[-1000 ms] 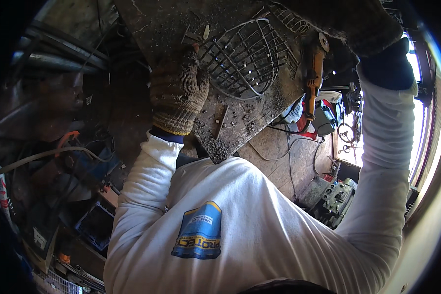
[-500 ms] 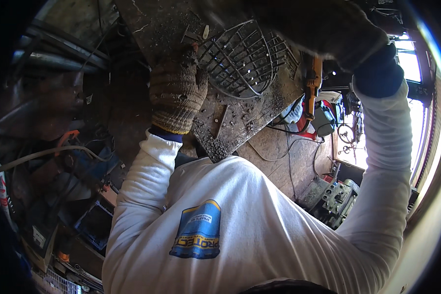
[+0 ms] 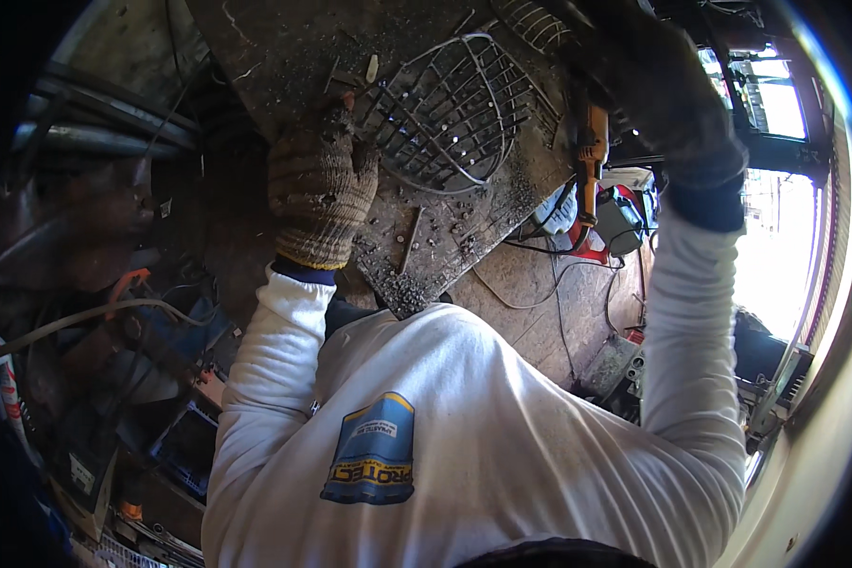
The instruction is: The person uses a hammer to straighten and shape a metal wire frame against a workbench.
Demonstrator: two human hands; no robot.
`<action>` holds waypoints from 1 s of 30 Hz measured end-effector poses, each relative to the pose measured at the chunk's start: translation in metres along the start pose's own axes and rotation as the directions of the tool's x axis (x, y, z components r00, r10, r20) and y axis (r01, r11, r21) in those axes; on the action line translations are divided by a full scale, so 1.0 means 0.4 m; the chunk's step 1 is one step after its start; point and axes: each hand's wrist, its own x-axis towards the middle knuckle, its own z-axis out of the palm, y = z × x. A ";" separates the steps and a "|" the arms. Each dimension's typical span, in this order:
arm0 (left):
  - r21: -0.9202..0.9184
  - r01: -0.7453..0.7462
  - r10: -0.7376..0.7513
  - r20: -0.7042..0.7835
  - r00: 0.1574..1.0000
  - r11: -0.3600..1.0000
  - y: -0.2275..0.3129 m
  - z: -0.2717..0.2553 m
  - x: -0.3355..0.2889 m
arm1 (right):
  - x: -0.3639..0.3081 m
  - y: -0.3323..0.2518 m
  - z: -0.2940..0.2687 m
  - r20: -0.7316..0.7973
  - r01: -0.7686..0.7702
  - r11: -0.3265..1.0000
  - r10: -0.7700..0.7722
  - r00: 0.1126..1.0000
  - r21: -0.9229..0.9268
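Observation:
A rounded metal wire grid (image 3: 450,114) lies on the worktable (image 3: 289,43). Left of it, my left hand (image 3: 322,194), in a dirty knit glove, rests on the table. Its fingers look curled around something dark near the grid's edge, which shadow hides. My right hand (image 3: 648,80), in a dark glove, is smeared by motion beyond the table's right side. It is nearest an orange power tool (image 3: 592,161), whose upper end is in shadow. A second curved wire piece (image 3: 537,26) lies at the far edge of view, close to the right glove.
A thin rod (image 3: 411,239) and dark gritty debris (image 3: 412,289) lie on the near corner. A pale chip (image 3: 372,68) sits by the grid. Cables (image 3: 530,305) cross the floor at right, near a red and grey machine (image 3: 615,227). Metal pipes (image 3: 114,139) stand left.
My right arm has swung back from over the far table toward the right, uncovering the second wire piece. The left hand stays beside the grid. The whole view has shifted slightly.

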 end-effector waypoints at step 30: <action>-0.074 0.141 -0.140 0.012 0.990 0.987 -0.031 0.092 0.048 | -0.225 0.664 -0.215 -0.287 -0.050 0.950 0.143 0.947 0.309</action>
